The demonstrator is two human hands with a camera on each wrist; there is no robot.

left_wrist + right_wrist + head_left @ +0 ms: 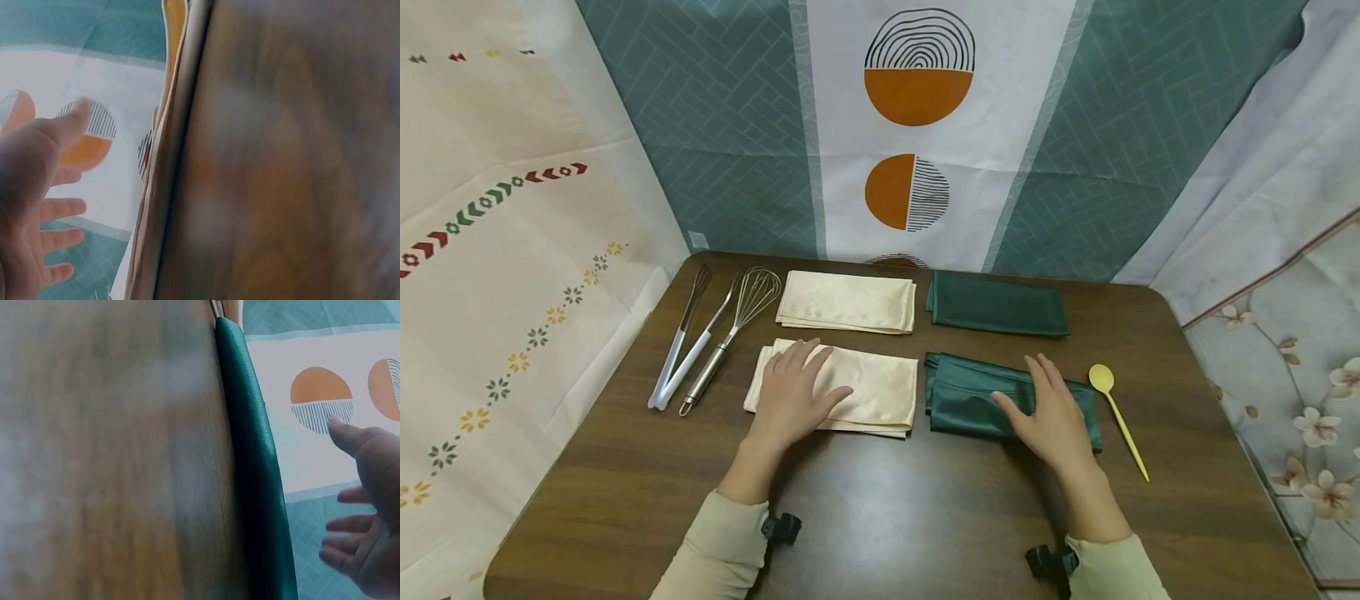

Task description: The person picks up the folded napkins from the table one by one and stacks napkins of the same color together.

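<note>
In the head view my left hand hovers over the near folded cream satin cloth, its fingers spread. The left wrist view shows this hand raised above the cloth's edge, holding nothing. On the other side, my right hand is over the near folded dark green satin cloth, thumb apart from the fingers. Seen from the right wrist, that hand has nothing in it and stands off from the green fold.
Behind lie another folded cream cloth and another green one. A whisk and tongs with pale handles are at the left of the brown wooden table. A yellow spoon lies at right.
</note>
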